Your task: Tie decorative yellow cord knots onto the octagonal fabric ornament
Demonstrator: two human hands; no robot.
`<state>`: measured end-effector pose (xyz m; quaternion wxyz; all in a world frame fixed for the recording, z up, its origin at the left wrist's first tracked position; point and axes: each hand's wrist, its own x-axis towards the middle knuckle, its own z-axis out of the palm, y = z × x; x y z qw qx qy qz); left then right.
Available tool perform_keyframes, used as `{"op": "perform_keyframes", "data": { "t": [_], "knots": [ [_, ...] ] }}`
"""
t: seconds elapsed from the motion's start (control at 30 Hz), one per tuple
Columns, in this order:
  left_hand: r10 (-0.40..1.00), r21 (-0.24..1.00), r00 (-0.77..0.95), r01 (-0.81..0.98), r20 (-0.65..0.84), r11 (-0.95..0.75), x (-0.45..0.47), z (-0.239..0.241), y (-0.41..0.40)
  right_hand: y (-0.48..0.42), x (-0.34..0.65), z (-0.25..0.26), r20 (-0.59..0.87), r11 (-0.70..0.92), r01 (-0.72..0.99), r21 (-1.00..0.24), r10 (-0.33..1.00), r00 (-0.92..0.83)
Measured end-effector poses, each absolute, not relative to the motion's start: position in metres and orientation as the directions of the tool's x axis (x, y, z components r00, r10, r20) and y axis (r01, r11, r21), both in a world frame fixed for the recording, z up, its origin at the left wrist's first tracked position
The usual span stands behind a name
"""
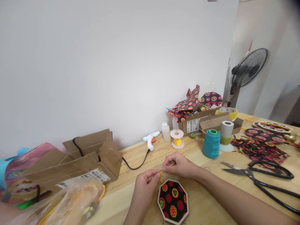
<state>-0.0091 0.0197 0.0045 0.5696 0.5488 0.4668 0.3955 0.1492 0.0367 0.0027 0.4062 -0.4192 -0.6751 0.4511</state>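
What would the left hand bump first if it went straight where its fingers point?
Probably the right hand: it looks just ahead of the left hand, by the yellow cord, though depth is unclear.

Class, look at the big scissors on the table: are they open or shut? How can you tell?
Open: the scissors lie with their blades parted, a gap showing between them.

barcode labels (192, 125) on two cardboard boxes (79, 165); lettering too small to read
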Motion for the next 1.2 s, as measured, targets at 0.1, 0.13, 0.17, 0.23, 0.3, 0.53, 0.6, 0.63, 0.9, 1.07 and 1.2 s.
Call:
{"op": "perform_keyframes", "data": {
  "t": [0.1,0.13,0.17,0.23,0.3,0.53,0.6,0.63,0.9,1.07,1.2],
  "knots": [
    [0.959,0.993,0.263,0.075,-0.105,0.088,-0.009,0.006,0.019,0.037,0.149,0.003,0.169,0.241,0.203,-0.949,0.933,-0.318],
    [0.959,0.993,0.263,0.079,-0.106,0.088,-0.009,0.007,0.018,0.037,0.149,0.003,0.169,0.242,0.205,-0.948,0.933,-0.318],
    [0.96,0.993,0.26,0.084,-0.104,0.085,-0.009,0.007,0.018,0.037,0.149,0.003,0.17,0.243,0.206,-0.948,0.933,-0.318],
    [0.963,0.993,0.25,0.096,-0.098,0.076,-0.009,0.007,0.018,0.036,0.15,0.002,0.174,0.248,0.208,-0.946,0.932,-0.319],
    [0.966,0.992,0.238,0.103,-0.097,0.074,-0.009,0.005,0.018,0.036,0.15,0.002,0.178,0.253,0.21,-0.944,0.931,-0.319],
    [0.967,0.99,0.226,0.099,-0.118,0.098,-0.009,0.001,0.019,0.037,0.151,0.004,0.18,0.248,0.24,-0.938,0.944,-0.275],
    [0.967,0.991,0.228,0.098,-0.109,0.088,-0.01,0.002,0.019,0.038,0.152,0.003,0.165,0.233,0.248,-0.94,0.949,-0.268],
    [0.968,0.992,0.23,0.098,-0.103,0.083,-0.01,0.002,0.019,0.039,0.152,0.002,0.157,0.225,0.253,-0.941,0.952,-0.263],
    [0.966,0.991,0.231,0.095,-0.115,0.095,-0.009,0.006,0.018,0.039,0.153,0.002,0.15,0.212,0.301,-0.93,0.965,-0.215],
    [0.971,0.995,0.227,0.076,-0.082,0.066,-0.009,0.007,0.018,0.042,0.156,0.003,0.216,0.24,0.354,-0.904,0.97,-0.107],
    [0.99,0.997,0.136,0.066,-0.046,0.037,-0.014,0.007,0.02,0.045,0.163,0.008,0.271,0.26,0.392,-0.882,0.962,-0.029]
  ]
}}
